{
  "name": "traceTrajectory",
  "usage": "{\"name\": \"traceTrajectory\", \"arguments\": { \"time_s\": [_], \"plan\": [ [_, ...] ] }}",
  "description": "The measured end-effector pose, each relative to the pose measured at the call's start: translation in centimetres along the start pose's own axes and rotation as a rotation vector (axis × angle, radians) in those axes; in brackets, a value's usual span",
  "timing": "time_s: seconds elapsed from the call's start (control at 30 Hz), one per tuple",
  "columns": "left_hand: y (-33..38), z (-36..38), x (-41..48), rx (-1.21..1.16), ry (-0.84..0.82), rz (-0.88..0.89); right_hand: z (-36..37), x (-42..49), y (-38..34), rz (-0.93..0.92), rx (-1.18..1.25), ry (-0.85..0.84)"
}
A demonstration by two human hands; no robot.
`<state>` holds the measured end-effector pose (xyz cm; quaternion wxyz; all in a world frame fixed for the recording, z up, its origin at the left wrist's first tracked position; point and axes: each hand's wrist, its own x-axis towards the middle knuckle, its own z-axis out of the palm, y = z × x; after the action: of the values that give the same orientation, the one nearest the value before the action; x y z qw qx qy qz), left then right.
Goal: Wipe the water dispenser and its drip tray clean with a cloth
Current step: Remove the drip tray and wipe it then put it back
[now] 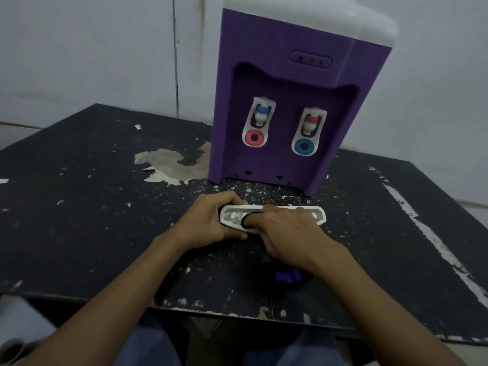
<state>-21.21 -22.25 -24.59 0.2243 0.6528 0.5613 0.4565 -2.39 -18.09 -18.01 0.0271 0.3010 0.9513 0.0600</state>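
Observation:
A purple water dispenser (286, 83) with a white top stands upright at the back of the black table (92, 207); two taps with red and blue parts sit in its front recess. The white drip tray (319, 216) lies detached on the table just in front of the dispenser. My left hand (208, 220) grips the tray's left end, thumb at the near edge. My right hand (285, 231) lies over the tray's middle and right, fingers curled over its far rim. A dark cloth (286, 276) with purple marks lies on the table under my right wrist, held by neither hand.
The tabletop's black coating is scratched and peeled, with a large bare patch (169, 165) left of the dispenser. A grey wall (105, 48) stands close behind. The table's front edge (211, 311) is near my lap. A pale object (15, 326) shows at the lower left.

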Motion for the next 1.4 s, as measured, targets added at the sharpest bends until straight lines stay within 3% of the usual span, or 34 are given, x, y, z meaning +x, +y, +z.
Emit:
{"name": "traceTrajectory", "arguments": {
  "time_s": [0.17, 0.3, 0.4, 0.57, 0.8, 0.9, 1.1, 1.3, 1.4],
  "plan": [
    [0.1, 0.0, -0.2, -0.001, 0.007, 0.03, 1.7, -0.6, 0.7, 0.082, 0.53, 0.02],
    [0.3, 0.0, 0.0, 0.003, 0.014, 0.051, 2.4, -1.5, 0.5, 0.159, 0.831, 0.208],
    [0.3, 0.0, 0.1, 0.016, 0.007, 0.059, 2.3, -1.1, -0.2, 0.131, 0.622, 0.283],
    [0.4, 0.0, -0.1, -0.016, 0.002, 0.034, 1.0, -0.2, -1.5, 0.069, 0.052, 0.184],
    [0.5, -0.3, -0.1, -0.004, -0.009, 0.046, -1.4, 0.8, -2.2, -0.105, -0.192, 0.051],
    [0.5, -0.3, -0.1, -0.009, -0.013, 0.033, -1.7, 1.1, -1.9, -0.106, -0.138, -0.03],
    [0.2, -0.2, -0.1, -0.025, -0.005, -0.002, -1.3, 1.5, 0.0, -0.121, 0.316, -0.17],
    [0.2, -0.2, 0.0, -0.018, 0.0, 0.011, -0.1, 0.7, 1.5, -0.035, 0.707, -0.093],
    [0.2, -0.2, 0.0, -0.021, -0.004, 0.012, 0.6, 0.2, 1.0, 0.004, 0.665, 0.02]
  ]
}}
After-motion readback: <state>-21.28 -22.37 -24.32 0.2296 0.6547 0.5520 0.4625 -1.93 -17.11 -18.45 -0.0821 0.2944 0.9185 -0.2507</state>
